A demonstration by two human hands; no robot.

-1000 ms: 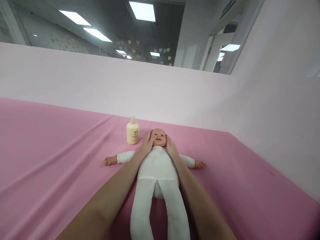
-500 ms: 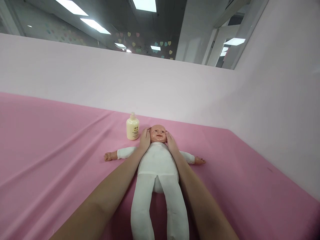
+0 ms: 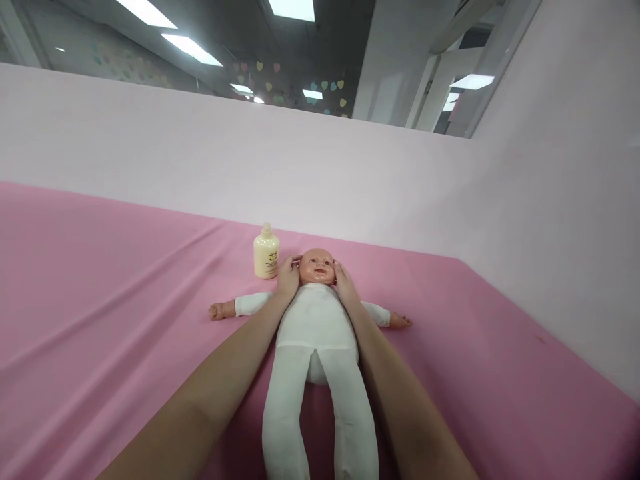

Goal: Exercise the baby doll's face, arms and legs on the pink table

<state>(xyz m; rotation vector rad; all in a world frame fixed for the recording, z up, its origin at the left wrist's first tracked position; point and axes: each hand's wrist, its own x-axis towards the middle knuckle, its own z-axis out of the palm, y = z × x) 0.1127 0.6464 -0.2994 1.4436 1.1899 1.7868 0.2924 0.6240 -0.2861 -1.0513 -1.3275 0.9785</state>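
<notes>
A baby doll [image 3: 317, 317] with a hard, shiny head and a white cloth body lies on its back. Its legs point toward me, and its arms are spread out to both sides. My left hand [image 3: 289, 277] rests against the left side of the doll's head, fingers stretched out along it. Against the right side lies my right hand [image 3: 345, 281], its fingers extended near the ear. The fingertips are partly hidden beside the head. Just left of my left hand stands a pale yellow pump bottle [image 3: 266, 256], upright.
Pink sheeting [image 3: 125, 287] with several creases covers the surface under the doll. Behind it rises a white wall [image 3: 200, 153], which continues along the right side. Above the wall a glass pane [image 3: 310, 60] shows ceiling lights and heart-shaped stickers.
The fingers of my left hand have shifted slightly at the side of the doll's head, and the head has turned very slightly. The bottle stays in place.
</notes>
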